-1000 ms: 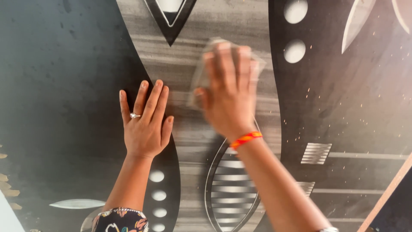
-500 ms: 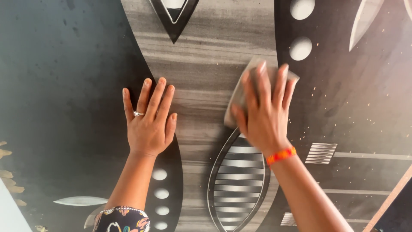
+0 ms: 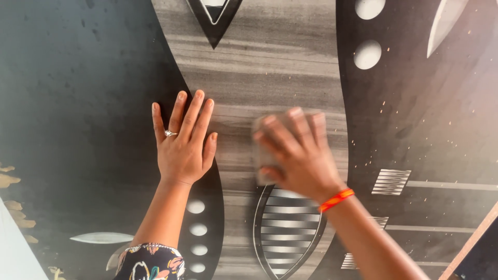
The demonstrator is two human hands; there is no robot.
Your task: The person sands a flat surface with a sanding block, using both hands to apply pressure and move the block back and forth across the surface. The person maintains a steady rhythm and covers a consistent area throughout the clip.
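At 6 o'clock: your patterned sleeve (image 3: 148, 261) | 9 o'clock: left hand (image 3: 182, 142) flat, fingers spread, gripping nothing, ring (image 3: 169, 133) on, judged to be bracing on the dark printed panel (image 3: 78, 103) | centre: right hand (image 3: 296, 153), orange wristband (image 3: 336, 199), blurred, pressing grey pad (image 3: 261, 155) onto woodgrain band, likely rubbing | 12 o'clock: triangle motif (image 3: 213, 15).

The right hand (image 3: 298, 155) is motion-blurred, its fingertips smeared. It covers most of a grey pad (image 3: 262, 155), so the pad's shape and kind cannot be told. Below the hand, its forearm runs off the bottom edge. Left of it, the left hand's (image 3: 182, 145) sleeve (image 3: 150, 262) is cropped too.
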